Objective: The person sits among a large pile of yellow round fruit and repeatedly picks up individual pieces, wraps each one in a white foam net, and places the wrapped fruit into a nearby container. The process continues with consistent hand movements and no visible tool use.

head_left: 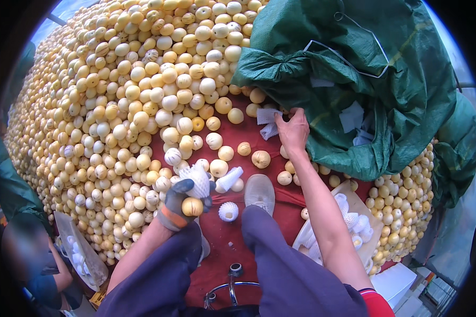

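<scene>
My left hand, in a dark grey glove with an orange cuff, is closed on a yellow pepino melon. A white foam net sits at its fingers, seemingly around another fruit; I cannot tell for sure. Farther off, my bare right hand pinches white foam net sleeves beside the edge of a large green sack. Between my feet lies a netted melon. Another foam sleeve rests just right of my left hand.
A huge heap of pepino melons fills the left and far side. Several loose melons lie on the red ground cloth. By my right forearm stands a box of netted fruit. At lower left a person sits near another box.
</scene>
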A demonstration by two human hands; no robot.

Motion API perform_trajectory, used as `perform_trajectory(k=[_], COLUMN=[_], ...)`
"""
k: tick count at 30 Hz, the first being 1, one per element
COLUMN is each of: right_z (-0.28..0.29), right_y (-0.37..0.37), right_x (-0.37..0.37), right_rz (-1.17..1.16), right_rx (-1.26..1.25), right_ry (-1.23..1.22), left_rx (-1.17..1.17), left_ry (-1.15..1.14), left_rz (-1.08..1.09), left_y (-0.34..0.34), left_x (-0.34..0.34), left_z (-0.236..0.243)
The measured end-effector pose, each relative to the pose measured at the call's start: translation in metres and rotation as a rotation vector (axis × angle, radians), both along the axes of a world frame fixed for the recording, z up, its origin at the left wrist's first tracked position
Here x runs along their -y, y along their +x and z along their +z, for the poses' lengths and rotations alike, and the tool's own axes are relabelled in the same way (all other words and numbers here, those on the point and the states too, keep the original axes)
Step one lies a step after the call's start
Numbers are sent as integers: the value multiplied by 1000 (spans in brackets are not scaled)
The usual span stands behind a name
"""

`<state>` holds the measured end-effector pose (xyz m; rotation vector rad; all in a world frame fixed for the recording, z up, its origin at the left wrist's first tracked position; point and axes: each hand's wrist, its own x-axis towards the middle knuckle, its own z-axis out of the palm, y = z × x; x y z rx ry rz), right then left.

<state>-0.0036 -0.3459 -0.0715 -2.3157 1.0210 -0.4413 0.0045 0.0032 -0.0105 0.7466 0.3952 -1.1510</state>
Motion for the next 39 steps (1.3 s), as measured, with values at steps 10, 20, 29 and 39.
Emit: perform_trajectory(k=[10,20,29,39], right_z=[10,35,39,76], right_y=[-6,-56,-49,-43], right_x=[-43,-149,-153,-174], right_rz=[338,619,396,651], right_rx=[192,-38,68,-69], right_ry=[-123,786,957,1541], left_rx=[-313,425,616,795], left_ry=[-181,192,140,371], left_rz=[381,485,482,399], left_y=[17,16,15,12], left_x=[-18,-13,-9,8], left_z=[-10,-22,-8,17])
